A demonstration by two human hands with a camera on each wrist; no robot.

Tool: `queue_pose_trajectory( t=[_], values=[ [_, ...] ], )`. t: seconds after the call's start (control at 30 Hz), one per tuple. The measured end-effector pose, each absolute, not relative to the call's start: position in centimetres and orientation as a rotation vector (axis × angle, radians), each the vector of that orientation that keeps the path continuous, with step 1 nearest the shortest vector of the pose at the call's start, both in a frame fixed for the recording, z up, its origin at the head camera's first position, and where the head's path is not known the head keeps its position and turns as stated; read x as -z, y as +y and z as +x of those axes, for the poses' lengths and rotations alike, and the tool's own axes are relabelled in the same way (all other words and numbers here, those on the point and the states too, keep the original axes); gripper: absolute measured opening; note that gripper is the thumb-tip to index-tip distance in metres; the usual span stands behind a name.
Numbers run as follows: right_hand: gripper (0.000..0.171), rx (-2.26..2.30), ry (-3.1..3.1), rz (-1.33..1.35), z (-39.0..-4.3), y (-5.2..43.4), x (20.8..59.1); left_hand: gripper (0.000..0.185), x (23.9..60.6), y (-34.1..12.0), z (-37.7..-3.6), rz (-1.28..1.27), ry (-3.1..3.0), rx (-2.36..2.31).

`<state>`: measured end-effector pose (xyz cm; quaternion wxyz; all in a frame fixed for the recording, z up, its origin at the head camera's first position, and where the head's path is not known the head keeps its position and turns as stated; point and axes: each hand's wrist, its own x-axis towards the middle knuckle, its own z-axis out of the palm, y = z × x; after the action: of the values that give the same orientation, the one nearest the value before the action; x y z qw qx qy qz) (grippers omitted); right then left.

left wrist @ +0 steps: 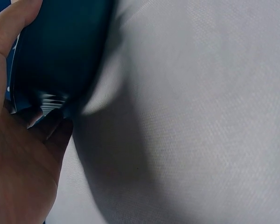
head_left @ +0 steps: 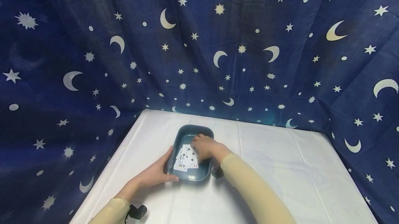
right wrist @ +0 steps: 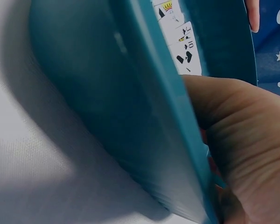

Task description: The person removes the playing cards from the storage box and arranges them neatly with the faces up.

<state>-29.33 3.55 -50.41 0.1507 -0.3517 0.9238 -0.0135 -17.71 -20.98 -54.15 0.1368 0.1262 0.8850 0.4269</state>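
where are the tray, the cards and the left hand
tray (head_left: 199,129), head view, on its far rim
cards (head_left: 186,157), head view, middle of the fanned faces
left hand (head_left: 156,173), head view, back of the hand at the tray's near left side

Pale yellow sleeves (head_left: 249,182); black wrist straps (head_left: 217,172)

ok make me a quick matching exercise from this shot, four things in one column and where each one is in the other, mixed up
Things:
1. left hand
2. right hand
3. playing cards
4. tablecloth

Places or states:
A. spread white under the tray
B. lying fanned inside the tray
C. gripping the tray's near left rim
D. reaching into the tray, on the cards

The tray is dark teal.

Pairs: 1-C, 2-D, 3-B, 4-A
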Motion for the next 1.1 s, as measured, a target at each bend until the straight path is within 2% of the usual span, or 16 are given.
queue_pose_trajectory(
  t=[0.23, 0.37, 0.57, 0.73, 0.93, 1.1],
  values=[
    [0.089, 0.239, 2.654, -1.016, -29.3, 4.2, 50.2, 0.128, 54.2, -20.7, -17.5, 0.346, 2.523, -1.307],
    [0.092, 0.386, 2.681, -1.033, -29.2, 5.6, 48.6, 0.129, 54.4, -20.6, -17.5, 0.307, 2.490, -1.335],
    [0.093, 0.524, 2.776, -1.024, -29.5, 9.6, 44.7, 0.131, 54.5, -20.6, -17.3, 0.260, 2.496, -1.358],
    [0.089, 0.626, 2.851, -0.922, -30.3, 14.5, 43.2, 0.133, 54.6, -20.5, -17.4, 0.251, 2.507, -1.367],
    [0.090, 0.622, 2.911, -0.750, -30.7, 19.8, 44.4, 0.133, 54.6, -20.3, -17.4, 0.234, 2.518, -1.363],
    [0.090, 0.542, 2.898, -0.639, -30.3, 21.7, 47.1, 0.133, 54.7, -20.2, -17.4, 0.245, 2.506, -1.380]
  ],
)
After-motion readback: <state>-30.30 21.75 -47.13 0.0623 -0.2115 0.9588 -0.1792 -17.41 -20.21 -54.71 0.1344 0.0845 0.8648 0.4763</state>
